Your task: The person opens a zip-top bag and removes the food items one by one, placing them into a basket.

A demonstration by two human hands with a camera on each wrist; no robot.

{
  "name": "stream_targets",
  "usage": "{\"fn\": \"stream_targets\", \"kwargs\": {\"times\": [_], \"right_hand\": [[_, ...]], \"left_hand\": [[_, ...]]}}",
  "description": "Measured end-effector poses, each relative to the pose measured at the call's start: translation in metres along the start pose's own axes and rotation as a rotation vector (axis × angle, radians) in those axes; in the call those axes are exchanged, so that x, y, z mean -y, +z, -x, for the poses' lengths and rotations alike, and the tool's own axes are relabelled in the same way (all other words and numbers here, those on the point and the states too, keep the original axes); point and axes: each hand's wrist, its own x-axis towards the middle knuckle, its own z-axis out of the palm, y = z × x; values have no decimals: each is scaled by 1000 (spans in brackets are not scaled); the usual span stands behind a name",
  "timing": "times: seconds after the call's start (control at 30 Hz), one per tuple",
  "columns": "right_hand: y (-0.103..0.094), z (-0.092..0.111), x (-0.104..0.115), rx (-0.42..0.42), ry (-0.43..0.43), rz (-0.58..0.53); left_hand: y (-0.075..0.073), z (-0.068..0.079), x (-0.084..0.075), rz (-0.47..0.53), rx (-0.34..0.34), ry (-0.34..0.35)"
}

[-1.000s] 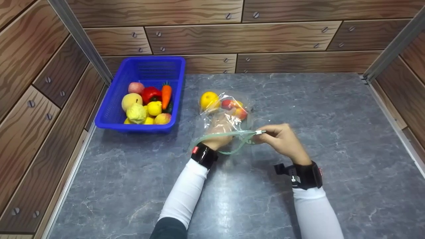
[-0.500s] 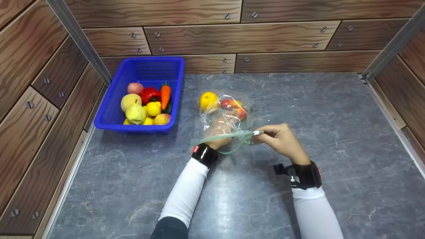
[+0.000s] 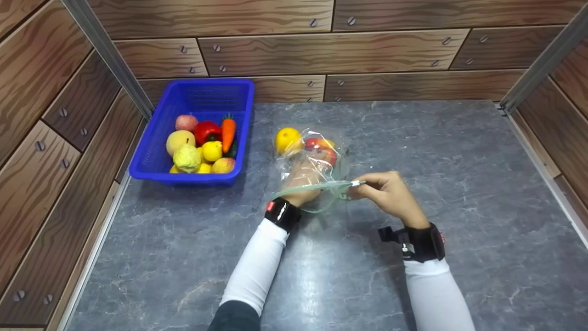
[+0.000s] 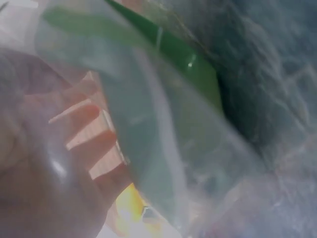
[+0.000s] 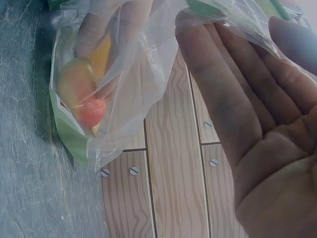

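A clear zip bag (image 3: 342,168) with a green rim lies flat, its mouth toward me. My left hand (image 3: 303,179) is inside it up to the wrist, seen through the film. Its fingers look fairly straight in the left wrist view, beside red-and-yellow fruit (image 3: 327,155) that resembles a mango or peach; their tips are partly hidden. Also in the bag is a round yellow fruit (image 3: 288,140) at the far left corner. My right hand (image 3: 390,195) pinches the bag's right rim at the white slider (image 3: 356,183) between thumb and fingers, keeping the mouth parted.
A blue basket (image 3: 133,171) stands at the back left, holding a carrot (image 3: 228,135), a red pepper (image 3: 206,132), a pale crinkled vegetable (image 3: 187,158) and several fruits. Wood-patterned walls bound the grey marbled table (image 3: 459,184) at the back and sides.
Inside the bag, the lower red-and-yellow fruit has shifted slightly left beside my left hand. The rim's opening looks a little narrower. My right hand keeps its pinch almost unmoved.
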Motion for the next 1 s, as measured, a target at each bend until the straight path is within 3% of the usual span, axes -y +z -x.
{"fn": "stream_targets", "kwargs": {"times": [0.17, 0.27, 0.5, 0.6, 0.8, 0.9, 1.0], "right_hand": [[0, 0, -1, 3, -4, -10], [1, -1, -1, 5, -2, -5], [1, -1, 0, 10, 13, 7], [1, -2, 0, 12, 10, 9], [1, -2, 1, 7, 2, 16], [0, -1, 1, 2, 8, 11], [-1, 0, 1, -6, 12, 14]], "left_hand": [[-2, -1, -1, 150, -23, -16], [-4, 4, 0, 212, 8, -57], [-14, 13, 0, 62, 153, -94], [-19, 15, 0, 67, 180, -135], [-30, 23, 0, 47, 246, -134], [-36, 28, -2, 43, 251, -143], [-42, 34, -5, 22, 197, -101]]}}
